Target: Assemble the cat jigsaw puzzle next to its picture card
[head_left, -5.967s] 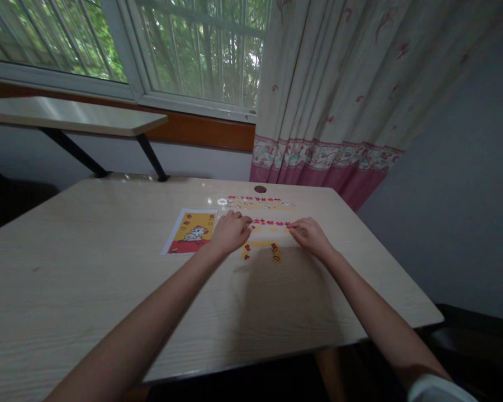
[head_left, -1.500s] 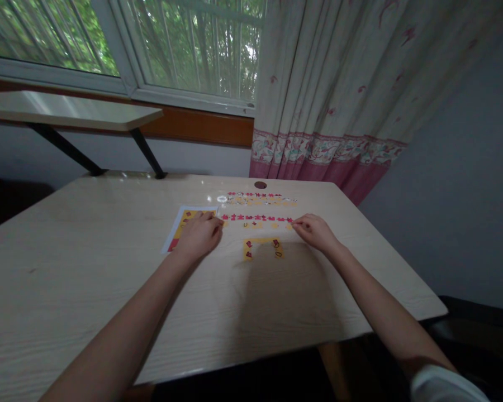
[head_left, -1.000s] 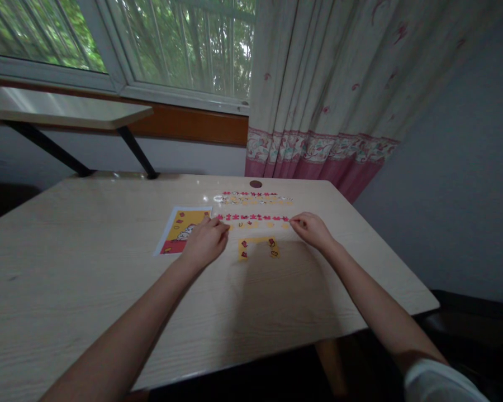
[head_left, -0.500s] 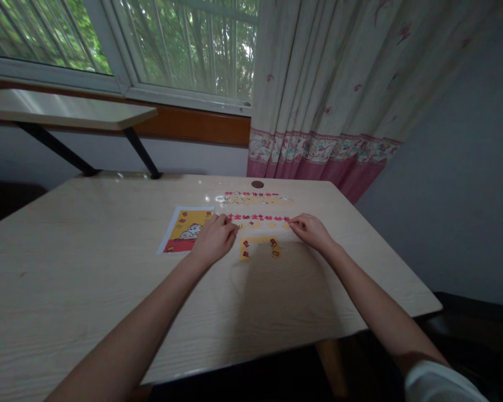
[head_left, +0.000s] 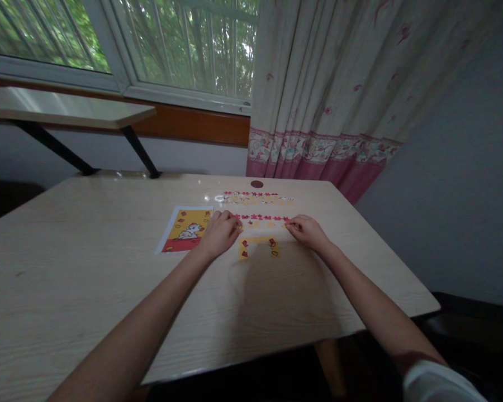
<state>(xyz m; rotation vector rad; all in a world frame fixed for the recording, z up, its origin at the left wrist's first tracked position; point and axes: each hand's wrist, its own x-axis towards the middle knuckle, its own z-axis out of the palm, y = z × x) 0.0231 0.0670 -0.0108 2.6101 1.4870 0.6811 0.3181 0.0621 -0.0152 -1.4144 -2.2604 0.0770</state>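
Note:
Small jigsaw pieces lie in rows on the table. My left hand [head_left: 221, 234] is closed at the left end of a row of yellow pieces, its fingertips on a yellow puzzle piece [head_left: 240, 225]. At that row's right end, my right hand [head_left: 308, 230] pinches another yellow piece [head_left: 285, 226], partly hidden by the fingers. Just beyond runs a row of red pieces [head_left: 261, 217]. Nearer to me lies a joined yellow section [head_left: 257, 240] with red and dark markings along its top and sides. Left of my left hand is a printed picture sheet [head_left: 182, 230] showing a white animal on yellow and red.
Farther back are more rows of mixed pieces [head_left: 255, 199] and a dark round disc [head_left: 257, 184]. A raised shelf [head_left: 75, 109] on black legs stands at the table's back left. Behind the table hangs a curtain [head_left: 318, 111] beside a window.
My left hand has slid slightly right, to the yellow piece at the row's end, uncovering more of the picture sheet. My right hand has shifted slightly left.

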